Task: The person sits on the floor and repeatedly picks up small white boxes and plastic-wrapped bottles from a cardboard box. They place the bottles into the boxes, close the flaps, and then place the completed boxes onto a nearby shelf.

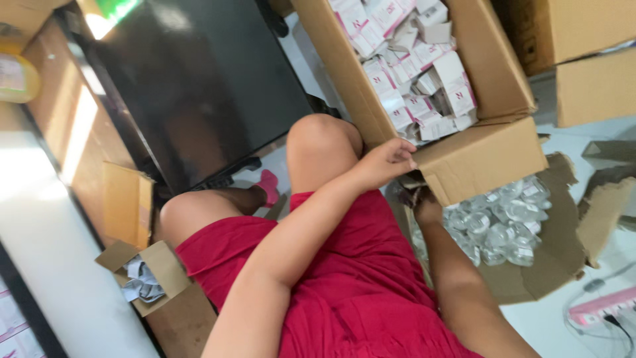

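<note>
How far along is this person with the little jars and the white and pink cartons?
Done, it seems: a big brown cardboard box already holds many small white and pink cartons. In hand: the left hand rests on that box's front corner, while the right hand reaches into a pile of small clear jars on a low torn cardboard tray. Left: that pile looks large, so much likely remains.

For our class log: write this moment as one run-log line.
left hand: on carton corner | right hand: under carton, by clear jars | carton: small white-pink boxes | grip: unclear
</note>
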